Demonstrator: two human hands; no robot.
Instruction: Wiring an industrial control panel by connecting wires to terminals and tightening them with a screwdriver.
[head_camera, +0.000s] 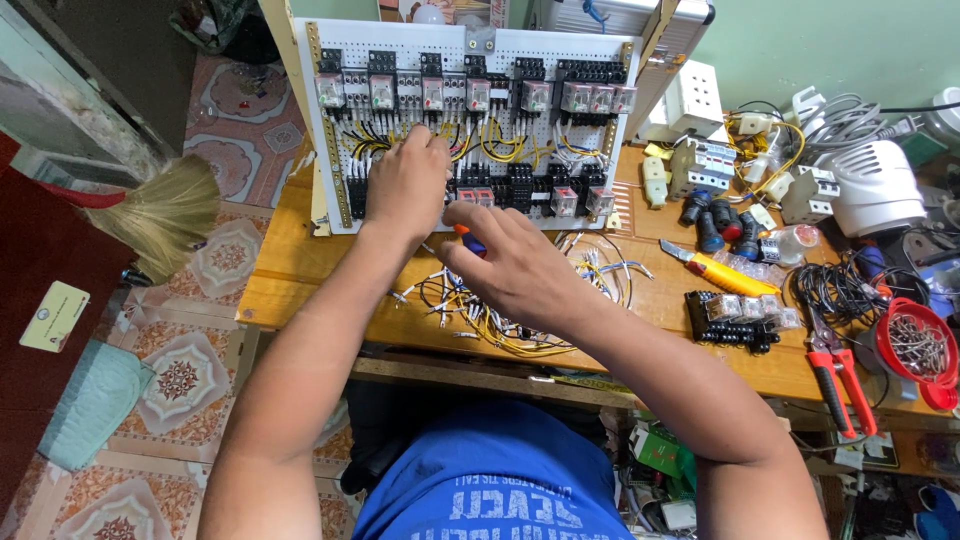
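Small screwdriver (470, 240) is gripped in right hand (515, 270); light, rigid, best taken by handle. Left hand (405, 185) is pressed on wired relay panel (470, 125); grasp unclear.

Bright, even daylight, soft shadows, sharp centre; edges bend, perhaps from a wide lens.
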